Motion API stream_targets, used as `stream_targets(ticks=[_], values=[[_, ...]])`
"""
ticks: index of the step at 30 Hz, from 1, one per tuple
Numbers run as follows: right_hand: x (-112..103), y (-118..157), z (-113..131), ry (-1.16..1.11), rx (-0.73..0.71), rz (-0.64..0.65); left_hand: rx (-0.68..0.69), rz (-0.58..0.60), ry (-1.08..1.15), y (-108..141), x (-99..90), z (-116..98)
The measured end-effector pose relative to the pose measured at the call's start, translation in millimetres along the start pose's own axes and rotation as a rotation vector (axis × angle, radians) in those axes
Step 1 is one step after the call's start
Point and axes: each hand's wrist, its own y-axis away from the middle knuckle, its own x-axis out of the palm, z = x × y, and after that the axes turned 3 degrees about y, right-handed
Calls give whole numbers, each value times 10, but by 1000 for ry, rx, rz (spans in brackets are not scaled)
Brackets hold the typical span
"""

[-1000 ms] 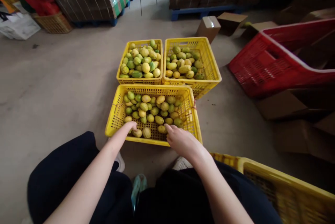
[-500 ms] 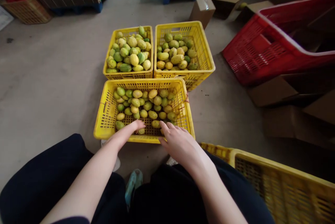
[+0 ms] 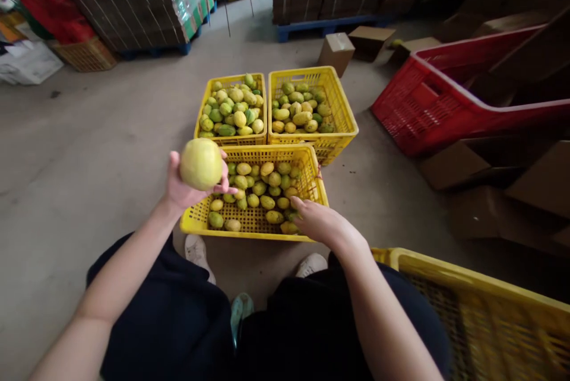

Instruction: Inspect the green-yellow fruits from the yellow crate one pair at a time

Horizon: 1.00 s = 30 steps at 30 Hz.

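My left hand (image 3: 189,194), palm up, holds a round yellow-green papaya-like fruit (image 3: 201,164) above the left side of the near yellow crate (image 3: 249,235). Its thumb is on one side of the fruit and its fingers are under and beyond it. Inside the near crate my right hand (image 3: 318,219) reaches palm down over the fruits at the right side, fingers stretched out, close to a yellow fruit (image 3: 289,228). Whether the fingertips touch a fruit cannot be made out. Several oval green and yellow fruits (image 3: 253,200) lie in that crate, with its slotted floor showing at the front.
Two more yellow crates with fruits, one left (image 3: 200,102) and one right (image 3: 350,114), stand behind the near one. At right are a red crate (image 3: 414,96) and cardboard boxes (image 3: 467,164). Another yellow crate (image 3: 472,277) is beside my right leg. Stacked pallets stand at the back.
My left hand has come up out of the near crate and now holds a yellow-green fruit. My right hand has shifted slightly right, over the fruits. The view has tilted up.
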Motion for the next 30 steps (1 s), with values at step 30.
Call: stream_targets(ticks=[30], values=[[1320, -1610, -433, 193, 154, 15, 71, -728, 958, 82, 46, -80]])
